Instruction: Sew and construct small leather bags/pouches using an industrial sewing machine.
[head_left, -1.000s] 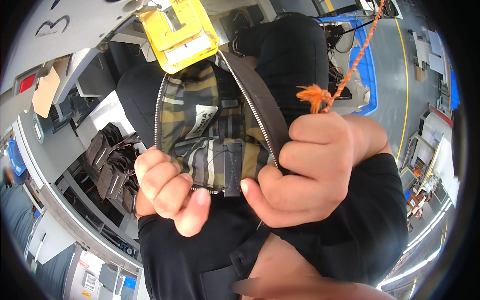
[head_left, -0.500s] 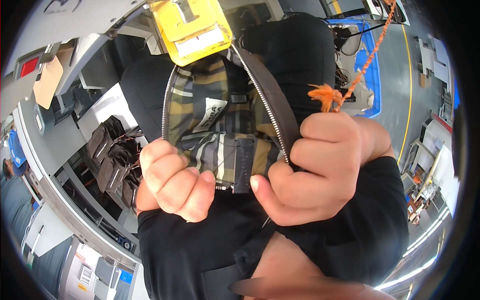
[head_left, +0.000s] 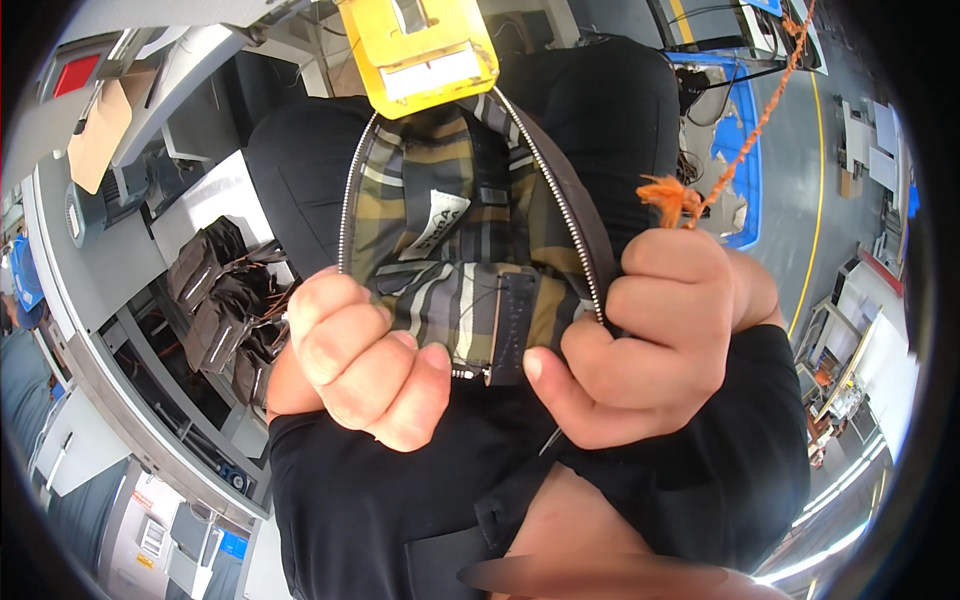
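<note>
A dark zippered pouch [head_left: 428,165] lies spread open in front of my body, its plaid lining in olive, mustard, grey and white facing up. Sewn inside is a white label [head_left: 436,224]. The two metal zipper edges [head_left: 560,200] bow apart toward the far end. My left hand [head_left: 370,360] is closed round the near left edge, thumb folded against the fabric. The near right edge is gripped by my right hand [head_left: 650,345], beside a dark strap [head_left: 513,325]. Both hands hide the parts of the edge inside their fingers.
A yellow metal plate [head_left: 420,55] covers the pouch's far end. An orange braided cord [head_left: 745,150] hangs beside my right hand. Dark zippered pieces [head_left: 215,300] are heaped at the left, near a grey machine table [head_left: 50,240]. A blue bin [head_left: 745,170] stands at the far right.
The pouch, both hands and the yellow plate appear slightly farther right, with the plate also higher in view. Both hands keep their hold, and the pouch stays spread.
</note>
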